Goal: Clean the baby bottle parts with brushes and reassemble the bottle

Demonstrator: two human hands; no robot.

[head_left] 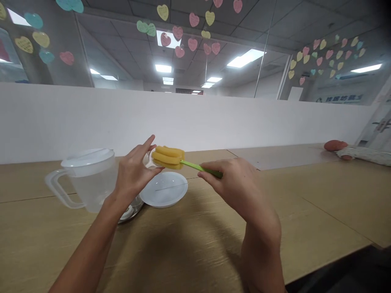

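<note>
A sponge bottle brush (169,157), with a yellow lobed head and a green handle, lies nearly level in the right hand (233,177). Its head meets a clear cup (148,159), tipped sideways in the left hand (131,171).

The left hand (132,169) is holding a small clear cup (148,159), and the right hand (232,179) is gripping the green handle (198,167) of a yellow sponge brush (168,157). The sponge is touching the cup. Below them, a white bowl (165,189) is resting on the tabletop (195,236). A lidded plastic pitcher (91,179) is standing beside the left hand. Heart-shaped notes (194,19) are sticking on the glass above the white wall (183,118).
</note>
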